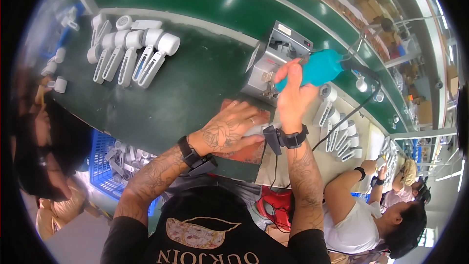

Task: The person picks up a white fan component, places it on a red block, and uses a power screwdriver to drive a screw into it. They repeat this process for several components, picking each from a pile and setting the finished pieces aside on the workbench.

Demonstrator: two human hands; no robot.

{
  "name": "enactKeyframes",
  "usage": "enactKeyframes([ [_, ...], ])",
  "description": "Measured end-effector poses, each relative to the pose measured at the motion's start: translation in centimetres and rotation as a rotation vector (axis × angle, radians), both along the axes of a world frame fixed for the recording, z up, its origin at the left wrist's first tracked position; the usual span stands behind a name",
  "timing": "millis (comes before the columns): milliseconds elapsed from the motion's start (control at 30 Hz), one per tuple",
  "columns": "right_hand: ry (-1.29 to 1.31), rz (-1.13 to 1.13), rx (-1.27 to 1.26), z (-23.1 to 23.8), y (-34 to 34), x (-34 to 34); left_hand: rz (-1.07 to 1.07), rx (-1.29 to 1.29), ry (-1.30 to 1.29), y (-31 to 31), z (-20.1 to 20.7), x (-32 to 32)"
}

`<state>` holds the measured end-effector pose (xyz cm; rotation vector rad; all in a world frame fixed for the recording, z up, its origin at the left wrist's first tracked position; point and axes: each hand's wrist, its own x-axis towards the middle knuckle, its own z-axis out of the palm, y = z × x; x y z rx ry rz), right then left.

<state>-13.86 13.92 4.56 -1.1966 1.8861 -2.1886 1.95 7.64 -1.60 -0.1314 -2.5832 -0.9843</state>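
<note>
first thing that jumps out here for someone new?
The turquoise power screwdriver gripped in the right hand, raised at centre right beside a grey metal box unit. Just below, the left hand presses flat on a white part over a reddish mat. At upper left, a row of white handheld housings lies on the dark green bench.

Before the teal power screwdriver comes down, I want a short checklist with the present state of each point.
1. Right hand grips the teal power screwdriver: ok.
2. Left hand presses the white part flat on the reddish mat: ok.
3. Tool tip aligned with the screw hole: cannot tell, hidden by the hands.
4. Black cord free of the working spot: ok.
5. Left fingers away from the tip: cannot tell.
</note>
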Motion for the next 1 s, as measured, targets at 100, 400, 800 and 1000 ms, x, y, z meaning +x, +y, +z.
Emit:
enactKeyframes([
  [100, -0.019, 0.026, 0.020, -0.1, 0.2, 0.4, 0.023, 0.015, 0.005, 0.0, -0.1, 0.0],
  [400, -0.238, 0.072, -0.027, -0.5, 6.4, 3.2, 0.073, -0.007, 0.024, 0.2, 0.0, -0.1],
  [800, -0.229, 0.147, 0.038, -1.7, 6.9, 3.4, 0.085, 0.014, 0.026, 0.3, -0.1, -0.1],
  [1000, -0.220, 0.186, 0.024, -2.5, 6.3, 2.9, 0.061, -0.051, 0.032, 0.1, -0.3, -0.1],
])
